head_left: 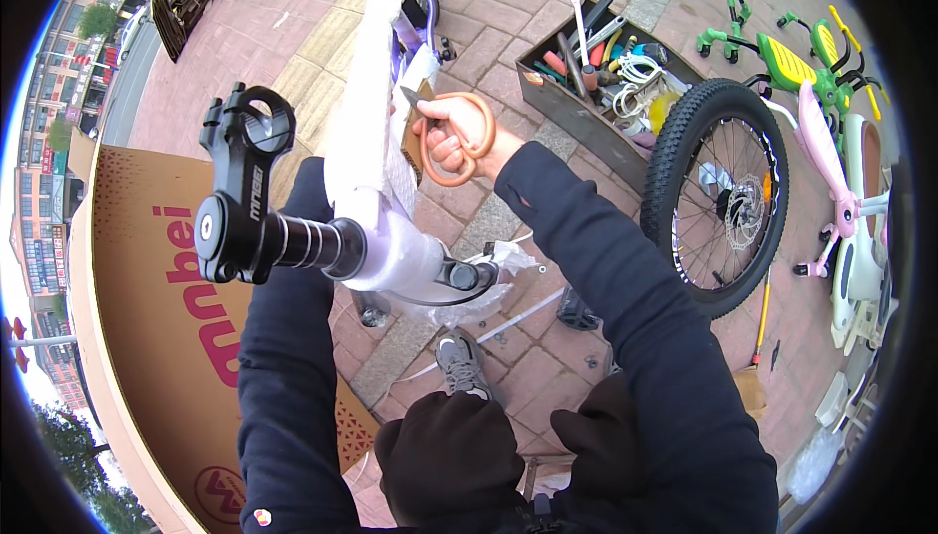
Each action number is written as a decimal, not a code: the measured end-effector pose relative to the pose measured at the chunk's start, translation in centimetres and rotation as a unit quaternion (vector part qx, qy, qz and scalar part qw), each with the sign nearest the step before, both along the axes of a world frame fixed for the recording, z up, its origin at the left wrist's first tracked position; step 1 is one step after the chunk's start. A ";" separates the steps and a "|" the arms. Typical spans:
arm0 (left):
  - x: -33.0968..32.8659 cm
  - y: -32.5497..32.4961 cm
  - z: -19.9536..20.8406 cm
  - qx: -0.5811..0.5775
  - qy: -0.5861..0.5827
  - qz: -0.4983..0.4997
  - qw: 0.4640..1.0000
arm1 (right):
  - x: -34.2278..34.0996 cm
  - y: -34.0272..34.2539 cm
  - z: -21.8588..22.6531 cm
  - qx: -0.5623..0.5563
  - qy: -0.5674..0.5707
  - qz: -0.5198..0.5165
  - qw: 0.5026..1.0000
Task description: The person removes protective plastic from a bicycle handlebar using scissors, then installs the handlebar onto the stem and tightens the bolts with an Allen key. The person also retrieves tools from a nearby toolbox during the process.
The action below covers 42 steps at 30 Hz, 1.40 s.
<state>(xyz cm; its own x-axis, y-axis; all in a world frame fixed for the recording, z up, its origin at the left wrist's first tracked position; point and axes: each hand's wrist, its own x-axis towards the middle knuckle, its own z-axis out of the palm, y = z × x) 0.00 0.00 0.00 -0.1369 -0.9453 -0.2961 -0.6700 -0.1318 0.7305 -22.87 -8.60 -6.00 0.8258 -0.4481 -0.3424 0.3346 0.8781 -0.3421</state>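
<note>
My right hand [459, 138] grips the orange handles of a pair of scissors [451, 148]; the short blades point at the white foam wrap [363, 114] on a bicycle frame. A black handlebar stem [239, 192] sticks out of the frame's front end toward me. My left hand is hidden behind the wrapped frame; only its dark sleeve [293, 339] shows, running up to the frame. Clear plastic film [469, 295] hangs loose below the head tube.
A large brown cardboard box [147, 290] lies on my left. A metal toolbox [596, 75] with several wrenches and cables sits on the brick paving ahead right. A knobby bicycle wheel [718, 197] stands beside it. Green and pink children's ride-on toys [811, 75] line the right side.
</note>
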 end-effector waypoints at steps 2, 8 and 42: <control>-0.1 0.0 0.1 -0.008 0.038 -0.002 0.999 | -0.1 0.2 -0.3 -0.027 0.010 -0.012 0.999; 0.0 -0.6 0.5 -0.038 -0.019 -0.010 0.999 | -1.0 2.7 -1.9 -0.128 0.142 -0.142 0.971; -1.0 -4.9 0.6 -0.131 -0.139 -0.082 0.978 | -3.2 -5.1 3.1 -0.163 0.104 0.149 0.970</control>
